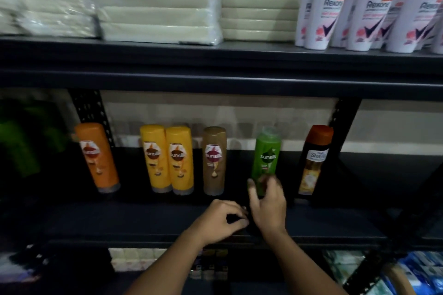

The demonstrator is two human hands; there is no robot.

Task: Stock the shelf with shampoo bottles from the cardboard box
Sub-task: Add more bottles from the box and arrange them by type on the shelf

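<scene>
Six upright plastic shampoo bottles line the dark metal shelf (143,218): orange, two yellow, brown, green, black. Beside the brown one, the green Sunsilk bottle (266,158) stands with the right hand (268,206) grasping its base. Left hand (221,220) hovers alongside, fingers curled, holding nothing I can see.

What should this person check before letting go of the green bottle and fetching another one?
1. Green bottle upright on the shelf: ok.
2. Right hand on the green bottle's base: ok, fingers touch it; firm grip cannot tell.
3. Gap to the brown bottle and the dark bottle: ok, apart from both.
4. Label facing front: ok.
5. Left hand free for the next bottle: cannot tell; fingers curled at the shelf edge.
6. Cardboard box within reach: cannot tell, not in view.
</scene>
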